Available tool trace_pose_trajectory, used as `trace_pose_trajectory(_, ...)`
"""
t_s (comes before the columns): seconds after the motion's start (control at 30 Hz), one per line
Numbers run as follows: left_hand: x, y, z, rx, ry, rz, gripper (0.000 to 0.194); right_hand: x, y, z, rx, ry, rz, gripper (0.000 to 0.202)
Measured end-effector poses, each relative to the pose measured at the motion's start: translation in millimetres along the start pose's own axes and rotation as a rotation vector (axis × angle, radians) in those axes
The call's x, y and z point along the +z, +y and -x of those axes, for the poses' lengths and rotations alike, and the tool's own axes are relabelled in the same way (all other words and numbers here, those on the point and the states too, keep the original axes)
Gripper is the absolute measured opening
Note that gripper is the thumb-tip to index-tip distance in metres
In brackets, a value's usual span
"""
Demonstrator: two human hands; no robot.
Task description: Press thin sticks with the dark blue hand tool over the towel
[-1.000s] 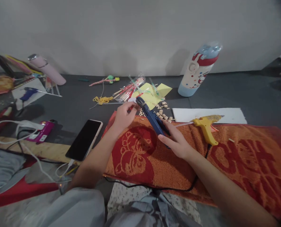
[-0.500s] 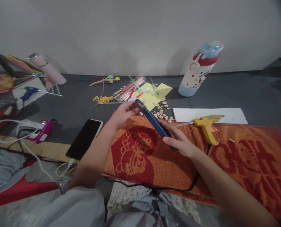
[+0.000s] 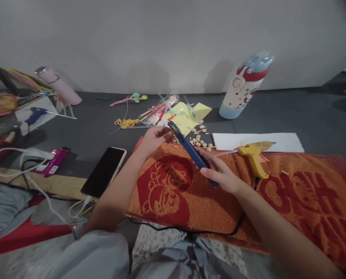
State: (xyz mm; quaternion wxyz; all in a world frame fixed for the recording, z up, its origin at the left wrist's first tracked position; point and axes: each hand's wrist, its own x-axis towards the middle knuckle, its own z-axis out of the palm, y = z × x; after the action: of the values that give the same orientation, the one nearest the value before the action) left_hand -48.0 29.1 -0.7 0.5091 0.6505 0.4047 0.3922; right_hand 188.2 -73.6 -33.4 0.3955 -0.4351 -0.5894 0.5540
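Note:
A long dark blue tool [image 3: 190,151], its exact kind unclear, is held tilted above the orange and red towel [image 3: 213,209]. My right hand [image 3: 219,170] is wrapped round its lower end. At its upper end, the fingers of my left hand [image 3: 156,140] are bent close together; whether they hold something small I cannot make out. Several small wooden pieces [image 3: 198,140] lie just beyond the tool, beside yellow paper [image 3: 202,111]. To the right, a yellow glue gun [image 3: 254,155] rests on the towel and on a white board [image 3: 283,142].
A black-screened phone [image 3: 104,172] lies left of my left forearm, near a purple power adapter [image 3: 55,161] with cables. Farther back stand a white and blue bottle [image 3: 243,91] and a pink flask [image 3: 59,86]. Packaged sticks [image 3: 161,108] and yellow string [image 3: 127,123] lie mid-table.
My left hand has shifted very slightly down and right beside the tool's upper end. The tool's upper end has moved a little to the right; my right hand stays round its lower end.

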Motion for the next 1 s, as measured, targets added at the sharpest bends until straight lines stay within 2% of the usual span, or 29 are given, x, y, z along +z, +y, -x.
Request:
trace_pose_trajectory(0.17,7.8,2,4,0.147,0.245,-0.409,0.025,1,-4,-1,-0.110,0.066,0.220,0.073)
trace_pose_trajectory(0.27,10.2,4,7,0.196,0.279,-0.543,0.023,-1,-5,-1,-0.132,0.068,0.279,0.072)
trace_pose_trajectory(0.43,10.5,6,9,0.179,0.245,-0.569,0.022,-1,-5,-2,-0.169,0.054,0.308,0.071)
trace_pose_trajectory(0.7,10.8,4,9,0.230,0.324,-0.552,0.009,-2,0,0,-0.177,0.049,0.307,0.068)
trace_pose_trajectory(1.0,12.3,5,8,0.252,0.370,-0.585,0.006,-3,2,0,-0.166,0.050,0.307,0.066)
